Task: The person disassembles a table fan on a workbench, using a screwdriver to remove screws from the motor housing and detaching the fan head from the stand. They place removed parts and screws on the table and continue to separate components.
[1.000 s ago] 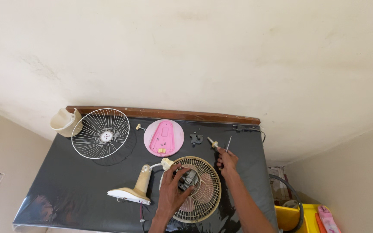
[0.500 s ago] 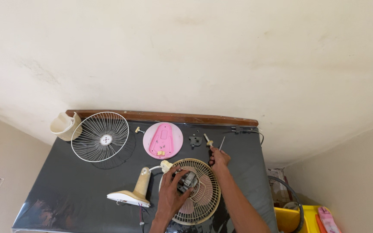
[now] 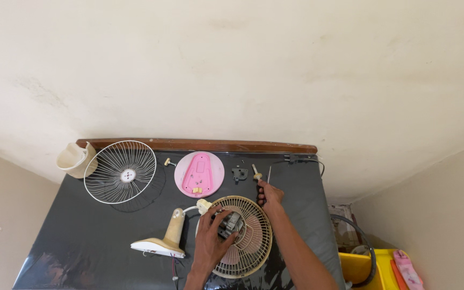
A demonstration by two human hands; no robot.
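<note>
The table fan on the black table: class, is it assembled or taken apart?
Taken apart. The white front grille and pink round base cover lie separately; the left hand rests on the bare motor inside the cream rear guard.

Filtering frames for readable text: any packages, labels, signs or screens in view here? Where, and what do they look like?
No packages, signs or screens show.
No label can be made out on the fan parts: pink round base plate, white wire grille, cream stand, cream rear guard with the motor under the left hand.
Yellow bin, bottom right by the table: plain as far as visible.
</note>
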